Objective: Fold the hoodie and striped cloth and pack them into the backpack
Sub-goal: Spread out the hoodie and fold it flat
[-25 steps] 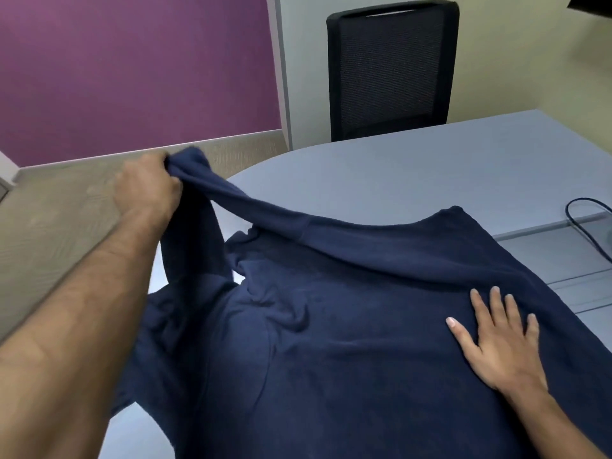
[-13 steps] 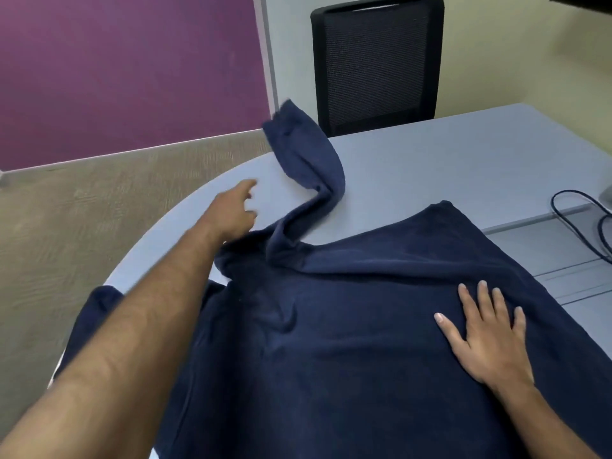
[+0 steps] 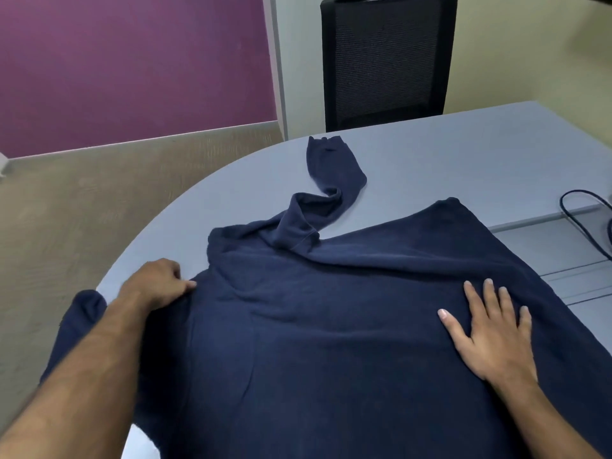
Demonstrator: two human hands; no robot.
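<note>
Dark blue hoodie (image 3: 331, 326) spread flat on the gray table (image 3: 463, 154), hanging over its near edge. Sleeve (image 3: 331, 180) lying toward the far edge. Left hand (image 3: 155, 283) curled, pinching the hoodie's left side. Right hand (image 3: 490, 332) flat, fingers apart, pressing down.

Matt, seemingly fleecy cloth hoodie (image 3: 331, 326)

The near part of the hoodie (image 3: 331, 342) is cut off by the bottom edge. The fingertips of the left hand (image 3: 155, 284) are tucked out of sight. The chair (image 3: 387, 61) is cropped at the top, and the cable (image 3: 583, 220) at the right edge.
</note>
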